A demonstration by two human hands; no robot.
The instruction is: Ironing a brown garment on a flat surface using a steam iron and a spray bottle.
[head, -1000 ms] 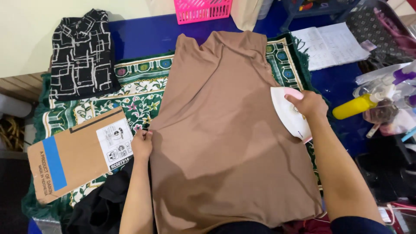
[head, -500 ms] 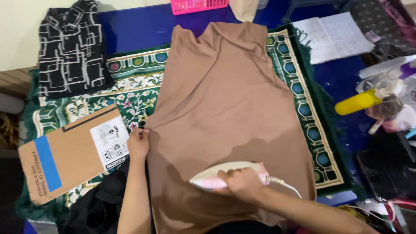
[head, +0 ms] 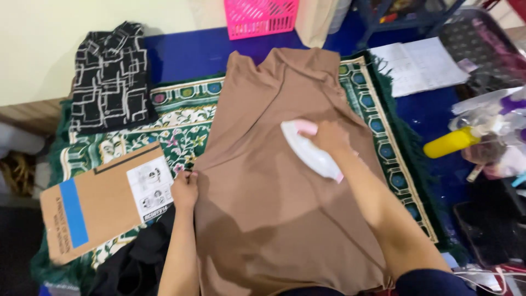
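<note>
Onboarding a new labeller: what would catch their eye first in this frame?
The brown garment spread flat over the green patterned mat fills the centre. The right hand holds a white and pink iron on its upper middle, while the left hand pins its left edge. A cardboard box lies at the left and a pink basket at the top.

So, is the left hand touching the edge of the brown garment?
Touching. The head view shows the left hand with its fingers pinching the brown garment at its left edge.
</note>
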